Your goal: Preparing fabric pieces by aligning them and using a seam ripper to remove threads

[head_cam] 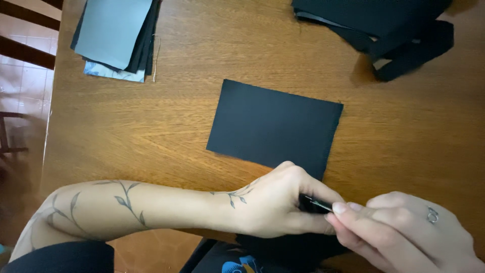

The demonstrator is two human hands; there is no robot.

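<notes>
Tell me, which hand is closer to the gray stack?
Left. The left hand is nearer the gray stack, below and right of it; the right hand lies farther right.

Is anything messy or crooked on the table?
A bit. The black pile at the top right is slumped and crumpled, unlike the neater stack at the top left, which has a loose thread hanging beside it. The single black sheet lies flat, slightly tilted.

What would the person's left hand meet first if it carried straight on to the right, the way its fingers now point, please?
The left hand would almost at once meet the fingertips of the right hand, which pinch the same small black piece from the other side. Depth is hard to judge, but they already look to be touching.
</notes>
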